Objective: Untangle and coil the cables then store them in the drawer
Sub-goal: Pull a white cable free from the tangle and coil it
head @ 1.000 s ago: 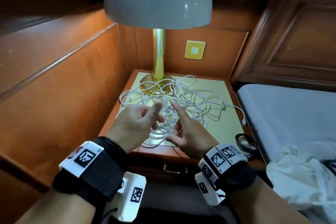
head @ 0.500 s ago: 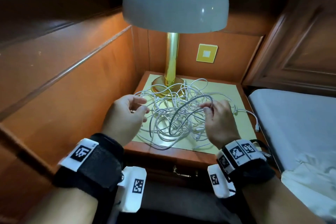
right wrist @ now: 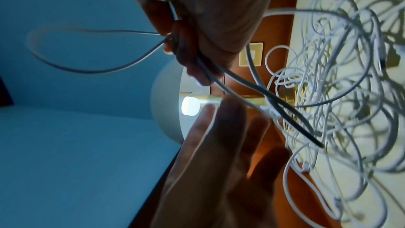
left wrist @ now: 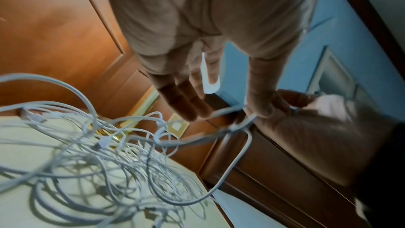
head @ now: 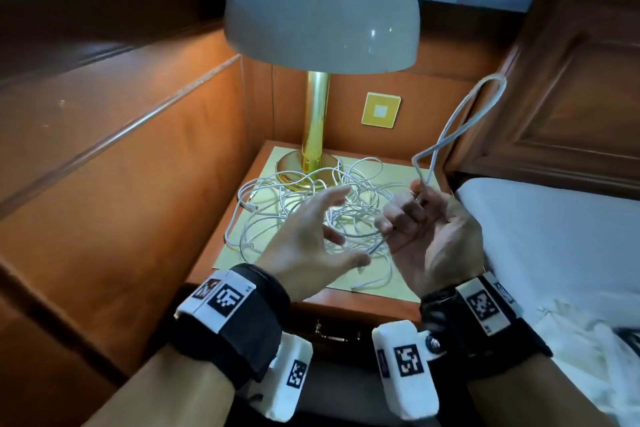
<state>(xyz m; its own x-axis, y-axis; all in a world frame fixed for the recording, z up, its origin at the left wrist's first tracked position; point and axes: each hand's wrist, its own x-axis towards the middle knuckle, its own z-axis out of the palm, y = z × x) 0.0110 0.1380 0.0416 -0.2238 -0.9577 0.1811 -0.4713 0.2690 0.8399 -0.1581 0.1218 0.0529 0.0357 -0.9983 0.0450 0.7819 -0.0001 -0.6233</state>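
Observation:
A tangle of white cables (head: 311, 204) (left wrist: 105, 155) (right wrist: 342, 93) lies on the nightstand's yellow top (head: 398, 177). My right hand (head: 429, 229) is raised over the tangle's right side, palm toward me, fingers curled round one white cable. A loop of that cable (head: 464, 121) (right wrist: 72, 51) stands up from the fist toward the headboard. My left hand (head: 322, 236) (left wrist: 197, 93) hovers open just left of the right hand, fingers spread above the tangle, holding nothing. The drawer front with its brass handle (head: 332, 334) sits shut below the nightstand top.
A brass lamp (head: 315, 121) with a wide pale shade (head: 322, 3) stands at the back of the nightstand, its base among the cables. Wood panelling (head: 121, 149) closes the left side. A bed with white sheets (head: 561, 236) and a headboard (head: 571, 80) lies to the right.
My right hand has turned palm up and lifted, pulling a cable loop out of the tangle. My left hand has moved right toward it and opened out.

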